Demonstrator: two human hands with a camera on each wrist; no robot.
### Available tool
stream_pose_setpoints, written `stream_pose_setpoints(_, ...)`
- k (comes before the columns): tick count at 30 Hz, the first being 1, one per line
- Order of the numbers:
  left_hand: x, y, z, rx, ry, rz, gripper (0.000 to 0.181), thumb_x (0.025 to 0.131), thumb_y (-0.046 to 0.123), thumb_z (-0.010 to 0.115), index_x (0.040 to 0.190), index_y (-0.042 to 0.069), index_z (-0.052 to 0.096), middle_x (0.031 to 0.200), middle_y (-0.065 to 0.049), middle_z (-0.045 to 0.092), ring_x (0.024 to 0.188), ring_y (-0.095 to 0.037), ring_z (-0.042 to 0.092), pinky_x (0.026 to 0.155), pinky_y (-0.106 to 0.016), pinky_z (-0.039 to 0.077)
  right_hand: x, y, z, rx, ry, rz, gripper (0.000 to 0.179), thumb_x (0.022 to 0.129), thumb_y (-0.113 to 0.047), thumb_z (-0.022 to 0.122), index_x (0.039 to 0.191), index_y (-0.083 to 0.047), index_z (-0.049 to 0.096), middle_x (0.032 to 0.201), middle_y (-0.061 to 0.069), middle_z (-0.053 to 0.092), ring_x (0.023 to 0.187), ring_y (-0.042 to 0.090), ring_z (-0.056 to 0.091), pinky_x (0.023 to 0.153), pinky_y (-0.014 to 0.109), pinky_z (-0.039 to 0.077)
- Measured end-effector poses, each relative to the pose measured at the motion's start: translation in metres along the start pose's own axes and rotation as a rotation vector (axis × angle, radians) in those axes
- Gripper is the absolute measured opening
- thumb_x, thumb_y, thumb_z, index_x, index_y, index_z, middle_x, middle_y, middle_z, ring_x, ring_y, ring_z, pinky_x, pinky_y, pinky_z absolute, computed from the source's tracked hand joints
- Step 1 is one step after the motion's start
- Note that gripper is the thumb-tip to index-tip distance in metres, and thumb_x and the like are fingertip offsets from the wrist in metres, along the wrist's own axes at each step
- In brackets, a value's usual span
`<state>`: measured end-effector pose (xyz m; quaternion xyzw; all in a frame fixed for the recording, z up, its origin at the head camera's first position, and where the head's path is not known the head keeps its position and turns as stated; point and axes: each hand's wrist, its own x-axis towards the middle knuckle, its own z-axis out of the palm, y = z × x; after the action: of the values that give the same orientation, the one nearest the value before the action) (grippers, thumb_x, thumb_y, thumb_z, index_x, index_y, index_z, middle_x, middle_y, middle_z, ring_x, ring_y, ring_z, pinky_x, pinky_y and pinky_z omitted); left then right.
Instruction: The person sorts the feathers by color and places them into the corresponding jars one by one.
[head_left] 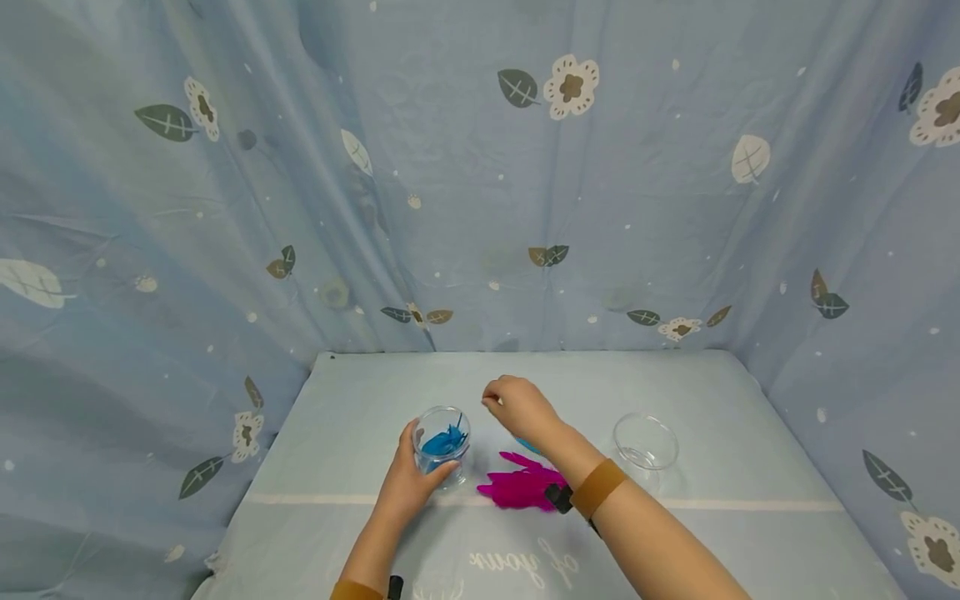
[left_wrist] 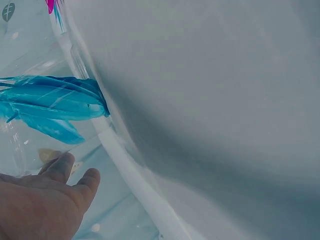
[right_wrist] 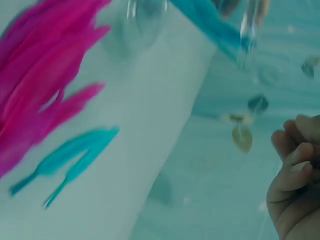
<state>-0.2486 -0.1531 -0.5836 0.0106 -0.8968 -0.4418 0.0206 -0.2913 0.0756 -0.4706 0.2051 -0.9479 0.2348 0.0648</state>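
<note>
My left hand point(head_left: 405, 483) grips a clear glass cup point(head_left: 422, 427) from its left side, thumb across the near side. Inside it lie blue feathers point(head_left: 444, 442), their tips rising toward the rim. In the left wrist view the same blue feathers point(left_wrist: 55, 102) show through the clear wall. To the right of the cup, my right hand point(head_left: 521, 408) hovers over the table with fingers loosely curled and nothing visible between them. Below that hand is a pile of magenta feathers point(head_left: 517, 490), partly hidden by the wrist. Two small blue feathers point(right_wrist: 80, 155) lie beside the pile.
A second clear glass cup point(head_left: 628, 418) stands to the right, beyond my right forearm. The table point(head_left: 360, 383) has a pale cloth with a white stripe and lettering. A patterned blue curtain point(head_left: 465, 167) encloses its back and sides.
</note>
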Motion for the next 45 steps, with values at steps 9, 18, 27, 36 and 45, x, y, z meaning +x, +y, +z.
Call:
stream_pose_setpoints(9, 0.003, 0.0, 0.001, 0.02, -0.007, -0.028, 0.116, 0.07, 0.07, 0.075, 0.157, 0.023, 0.013, 0.158, -0.015, 0.034, 0.141, -0.043, 0.039, 0.107, -0.064, 0.037, -0.025, 0.072, 0.001, -0.012, -0.039, 0.209, 0.012, 0.095, -0.018, 0.066, 0.096, -0.009, 0.075, 0.091, 0.002, 0.071, 0.081, 0.016, 0.062, 0.078, 0.034, 0.056)
stream_pose_setpoints(18, 0.003, 0.002, 0.001, 0.007, -0.015, -0.051, 0.114, 0.071, 0.068, 0.075, 0.157, 0.025, 0.013, 0.159, -0.014, 0.033, 0.142, -0.043, 0.038, 0.107, -0.064, 0.037, -0.056, 0.105, 0.04, -0.125, -0.219, 0.312, 0.013, 0.089, -0.014, 0.068, 0.078, -0.01, 0.064, 0.071, 0.0, 0.061, 0.066, 0.015, 0.055, 0.069, 0.036, 0.053)
stream_pose_setpoints(27, 0.002, 0.001, 0.003, 0.005, -0.01, -0.054, 0.115, 0.07, 0.068, 0.076, 0.157, 0.024, 0.014, 0.159, -0.015, 0.034, 0.142, -0.043, 0.038, 0.106, -0.064, 0.037, -0.068, 0.11, 0.055, -0.233, -0.209, 0.295, 0.004, 0.086, -0.008, 0.067, 0.088, -0.005, 0.065, 0.079, 0.007, 0.063, 0.073, 0.021, 0.06, 0.077, 0.041, 0.057)
stream_pose_setpoints(36, 0.002, 0.001, 0.003, 0.007, -0.016, -0.048, 0.116, 0.07, 0.069, 0.076, 0.157, 0.024, 0.014, 0.159, -0.015, 0.033, 0.142, -0.044, 0.038, 0.106, -0.064, 0.038, -0.073, 0.108, 0.06, -0.282, -0.189, 0.266, 0.012, 0.084, -0.012, 0.074, 0.088, -0.005, 0.065, 0.076, 0.006, 0.06, 0.069, 0.02, 0.057, 0.073, 0.037, 0.057)
stream_pose_setpoints(45, 0.001, 0.002, 0.002, 0.009, -0.02, -0.044, 0.116, 0.069, 0.071, 0.074, 0.157, 0.024, 0.014, 0.159, -0.014, 0.033, 0.142, -0.043, 0.037, 0.107, -0.064, 0.037, -0.072, 0.118, 0.068, -0.273, -0.182, 0.228, 0.011, 0.081, -0.012, 0.072, 0.086, -0.005, 0.064, 0.076, 0.007, 0.058, 0.063, 0.021, 0.051, 0.062, 0.036, 0.052)
